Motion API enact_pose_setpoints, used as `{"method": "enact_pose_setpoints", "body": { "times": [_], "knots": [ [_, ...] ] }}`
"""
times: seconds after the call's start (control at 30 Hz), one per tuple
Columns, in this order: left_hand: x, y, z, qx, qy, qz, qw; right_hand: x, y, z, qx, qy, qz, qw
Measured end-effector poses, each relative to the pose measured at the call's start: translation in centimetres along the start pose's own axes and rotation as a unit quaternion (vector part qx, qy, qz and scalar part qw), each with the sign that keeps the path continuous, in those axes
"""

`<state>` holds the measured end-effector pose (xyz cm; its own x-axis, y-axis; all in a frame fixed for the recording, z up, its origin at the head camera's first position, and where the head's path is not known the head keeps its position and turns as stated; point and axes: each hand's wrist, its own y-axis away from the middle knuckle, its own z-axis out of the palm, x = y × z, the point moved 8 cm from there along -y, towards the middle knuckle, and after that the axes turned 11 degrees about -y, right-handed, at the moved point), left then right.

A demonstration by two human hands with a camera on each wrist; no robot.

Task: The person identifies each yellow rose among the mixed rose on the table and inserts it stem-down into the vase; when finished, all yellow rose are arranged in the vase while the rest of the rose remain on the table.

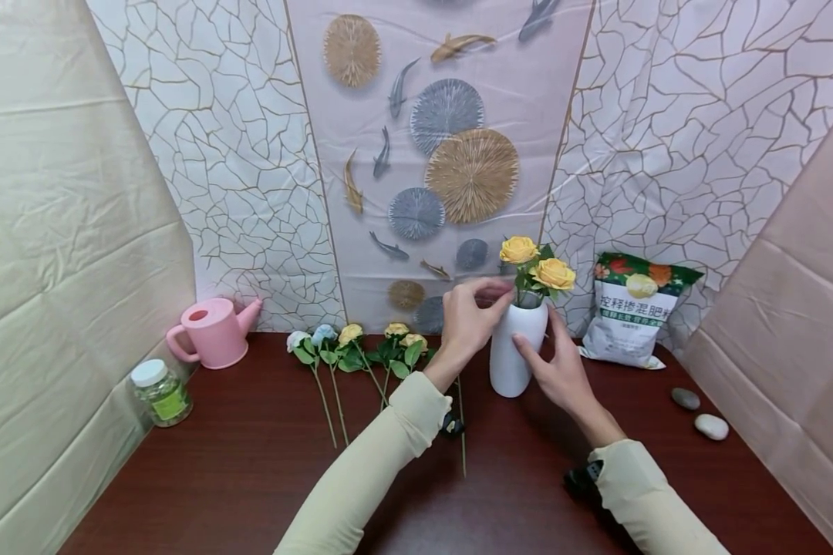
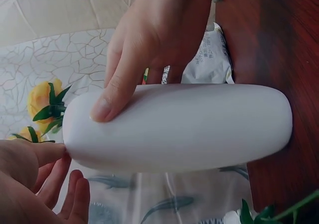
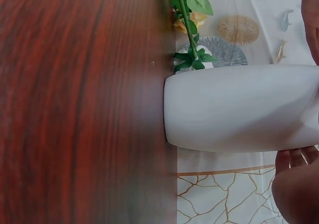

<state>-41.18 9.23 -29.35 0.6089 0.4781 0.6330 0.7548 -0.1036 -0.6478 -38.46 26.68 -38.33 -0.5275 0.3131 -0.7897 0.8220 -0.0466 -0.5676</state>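
Observation:
A white vase stands upright on the dark wooden table, right of the middle. Two yellow roses with green leaves rise from its mouth; their lower stems are hidden inside. My right hand grips the vase from the right, its thumb across the front, as the left wrist view also shows. At the rim, beside the roses, is my left hand. In the left wrist view, a straight digit of the left hand touches the vase's mouth, while its other fingers are loosely bent.
Left of the vase lie several cut roses, white, blue and yellow, partly behind my left arm. A pink watering can and a lidded jar stand at far left. At right are a fertilizer bag and two stones.

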Motion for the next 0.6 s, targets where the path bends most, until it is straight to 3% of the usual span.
{"method": "enact_pose_setpoints", "body": {
  "times": [0.2, 0.37, 0.6],
  "knots": [
    [-1.3, 1.0, -0.8, -0.016, 0.007, -0.007, 0.9998, 0.7, 0.0, -0.3, -0.001, 0.004, 0.004, 1.0],
    [-2.9, 1.8, -2.4, -0.012, 0.007, -0.006, 0.9999, 0.5, 0.1, -0.3, 0.0, 0.006, 0.004, 1.0],
    [-6.9, 3.1, -5.5, -0.006, -0.001, -0.015, 0.9999, -1.8, 0.4, 0.1, -0.01, -0.008, 0.006, 1.0]
  ]
}}
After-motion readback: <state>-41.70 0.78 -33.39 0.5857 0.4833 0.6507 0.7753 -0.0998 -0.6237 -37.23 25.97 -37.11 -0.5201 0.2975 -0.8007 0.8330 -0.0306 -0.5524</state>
